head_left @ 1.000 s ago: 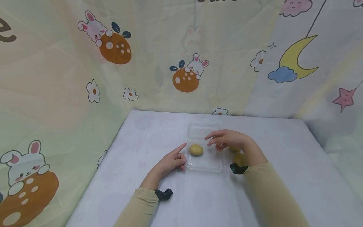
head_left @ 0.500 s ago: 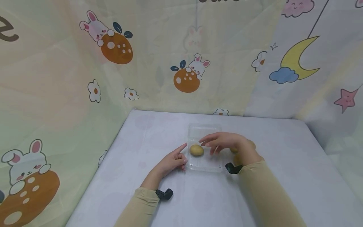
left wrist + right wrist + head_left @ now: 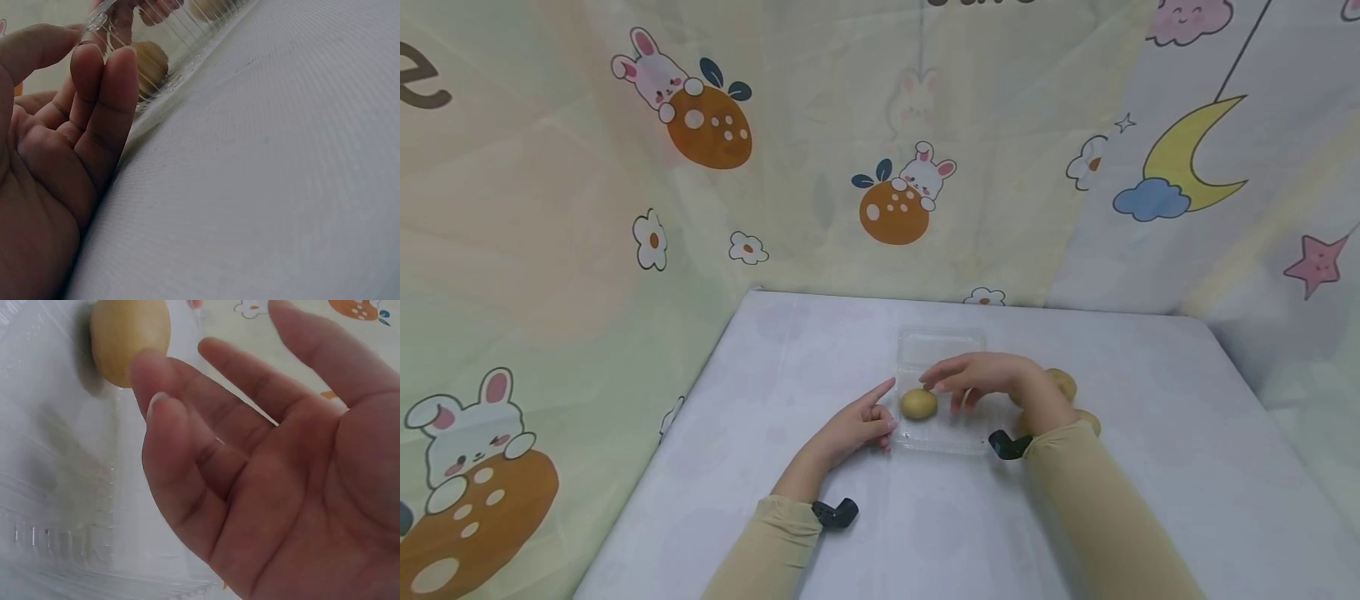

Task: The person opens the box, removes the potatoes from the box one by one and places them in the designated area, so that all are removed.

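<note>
A clear plastic clamshell box (image 3: 951, 435) lies open on the table, its lid (image 3: 940, 339) folded out at the far side. One yellow potato (image 3: 918, 404) sits inside, near the left wall. My left hand (image 3: 850, 429) holds the box's left edge, index finger straight along it. In the left wrist view the thumb (image 3: 37, 50) reaches the rim and curled fingers (image 3: 112, 94) lie by the wall. My right hand (image 3: 988, 375) hovers over the box, palm down and holding nothing. In the right wrist view a fingertip (image 3: 150, 362) overlaps the edge of the potato (image 3: 128, 337).
Several more potatoes (image 3: 1062, 383) lie on the white-covered table (image 3: 925, 533) right of the box, partly hidden by the right wrist. Each wrist wears a small black camera (image 3: 835, 513). A curtain (image 3: 805, 167) with rabbit prints stands behind and around the table.
My right hand has moved left and slightly nearer, toward the potato in the box. That potato has shifted a little toward the near side. The left hand stays in place.
</note>
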Motion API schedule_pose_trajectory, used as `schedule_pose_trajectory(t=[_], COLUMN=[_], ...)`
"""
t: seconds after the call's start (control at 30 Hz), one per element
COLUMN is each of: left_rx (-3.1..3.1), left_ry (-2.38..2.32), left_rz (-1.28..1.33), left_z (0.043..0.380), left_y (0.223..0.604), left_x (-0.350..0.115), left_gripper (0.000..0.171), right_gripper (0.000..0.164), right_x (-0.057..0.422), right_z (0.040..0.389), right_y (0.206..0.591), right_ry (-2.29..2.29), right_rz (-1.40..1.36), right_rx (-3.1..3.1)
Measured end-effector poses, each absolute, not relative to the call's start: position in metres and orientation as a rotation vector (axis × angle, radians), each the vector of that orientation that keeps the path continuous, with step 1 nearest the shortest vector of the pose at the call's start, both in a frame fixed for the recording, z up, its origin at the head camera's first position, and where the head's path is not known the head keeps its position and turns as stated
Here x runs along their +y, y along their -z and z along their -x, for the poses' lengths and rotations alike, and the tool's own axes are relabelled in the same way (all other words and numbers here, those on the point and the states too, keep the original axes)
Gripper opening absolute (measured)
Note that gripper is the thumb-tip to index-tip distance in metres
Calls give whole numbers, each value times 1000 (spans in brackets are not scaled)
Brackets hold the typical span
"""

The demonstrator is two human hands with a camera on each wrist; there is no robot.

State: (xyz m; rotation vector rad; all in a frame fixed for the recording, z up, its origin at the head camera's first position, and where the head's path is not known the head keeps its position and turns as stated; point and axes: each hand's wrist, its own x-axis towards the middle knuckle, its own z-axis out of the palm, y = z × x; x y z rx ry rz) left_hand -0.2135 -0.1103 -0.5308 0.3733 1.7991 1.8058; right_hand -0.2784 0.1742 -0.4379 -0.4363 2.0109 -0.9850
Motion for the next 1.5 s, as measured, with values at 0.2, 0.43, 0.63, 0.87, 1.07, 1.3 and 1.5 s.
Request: schedule_pose_trajectory(t=[0.2,0.43,0.63,0.87,1.07,1.3,1.5], left_rx=[1803,1810,1820,1835,1828,1822,1827], left_ry=[-1803,-1801,-1794,-1790,-1793,-1790,-1787], left_rz=[-382,-375,-368,-381,-372,-367,-367], left_z=[214,214,213,215,215,214,214], left_y=[531,532,532,535,536,534,533], left_x=[-110,-110,-110,-110,-110,-110,-110], left_gripper=[82,82,81,78,78,79,80], right_gripper=[38,41,43,43,43,49,53], right_x=[169,168,166,161,156,154,153], right_z=[280,281,284,283,280,278,278], right_y=[435,437,446,449,445,448,452], right_ry=[893,910,925,899,881,904,898], right_rz=[393,343,369,363,344,333,348], right_rx=[2101,2026,1960,1951,1938,1888,1868])
